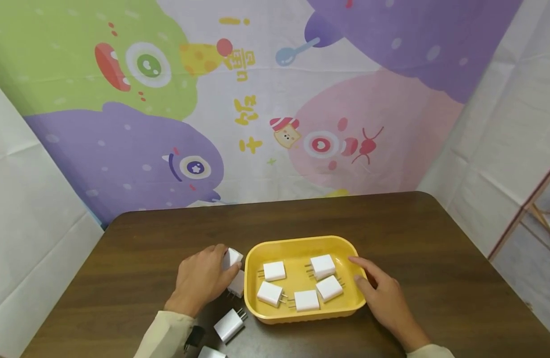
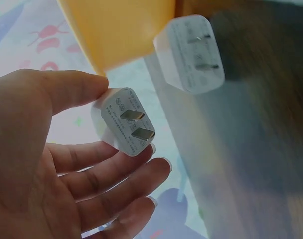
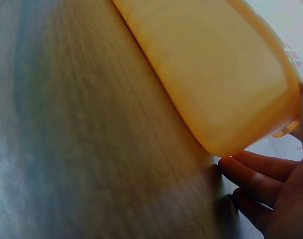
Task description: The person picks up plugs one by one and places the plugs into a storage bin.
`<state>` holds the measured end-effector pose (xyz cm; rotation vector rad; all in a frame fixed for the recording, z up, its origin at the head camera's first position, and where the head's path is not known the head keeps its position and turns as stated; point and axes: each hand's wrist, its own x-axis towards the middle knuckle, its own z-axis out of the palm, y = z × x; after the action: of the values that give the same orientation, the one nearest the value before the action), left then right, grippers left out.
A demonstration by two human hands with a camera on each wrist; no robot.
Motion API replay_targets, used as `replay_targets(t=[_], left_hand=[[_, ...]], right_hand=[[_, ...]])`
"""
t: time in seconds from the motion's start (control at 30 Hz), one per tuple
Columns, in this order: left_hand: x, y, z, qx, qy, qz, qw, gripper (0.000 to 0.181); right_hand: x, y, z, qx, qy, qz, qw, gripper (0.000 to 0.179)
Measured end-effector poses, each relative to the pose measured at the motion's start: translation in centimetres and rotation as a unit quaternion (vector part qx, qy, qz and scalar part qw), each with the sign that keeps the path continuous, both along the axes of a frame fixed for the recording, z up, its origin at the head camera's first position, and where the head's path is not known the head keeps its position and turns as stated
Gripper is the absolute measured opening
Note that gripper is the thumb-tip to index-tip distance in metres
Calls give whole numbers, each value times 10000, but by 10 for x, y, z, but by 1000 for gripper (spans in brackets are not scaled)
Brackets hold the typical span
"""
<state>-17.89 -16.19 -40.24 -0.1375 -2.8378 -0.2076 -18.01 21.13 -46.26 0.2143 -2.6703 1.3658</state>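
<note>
My left hand (image 1: 202,278) pinches a white charger plug (image 2: 126,119) between thumb and fingers, its two flat prongs pointing away from the palm. That hand is just left of a yellow tray (image 1: 302,243). Under and beside the fingers is another white charger plug (image 2: 191,55), close to the tray's wall. In the tray lie several white charger plugs, one of them (image 1: 307,300) near the front wall. My right hand (image 1: 384,298) holds the tray's right end, thumb and forefinger over the rim. In the right wrist view, other fingertips (image 3: 231,164) are low by the tray's outer corner.
More white charger plugs lie on the dark wooden table (image 1: 158,238), one (image 1: 229,325) in front of the tray's left corner and one (image 1: 211,353) cut off at the bottom edge. A cartoon-printed cloth (image 1: 257,174) hangs behind the table.
</note>
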Motion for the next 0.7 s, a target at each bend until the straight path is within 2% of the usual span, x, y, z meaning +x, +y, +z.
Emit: replay_targets(t=[0.33, 0.7], left_hand=[[6, 10, 8, -8, 426, -64, 9991, 44], [10, 17, 16, -137, 972, -366, 9945, 39]], right_hand=[[0, 0, 0, -21, 56, 30, 10000, 35], [1, 0, 1, -4, -46, 48, 10000, 35]])
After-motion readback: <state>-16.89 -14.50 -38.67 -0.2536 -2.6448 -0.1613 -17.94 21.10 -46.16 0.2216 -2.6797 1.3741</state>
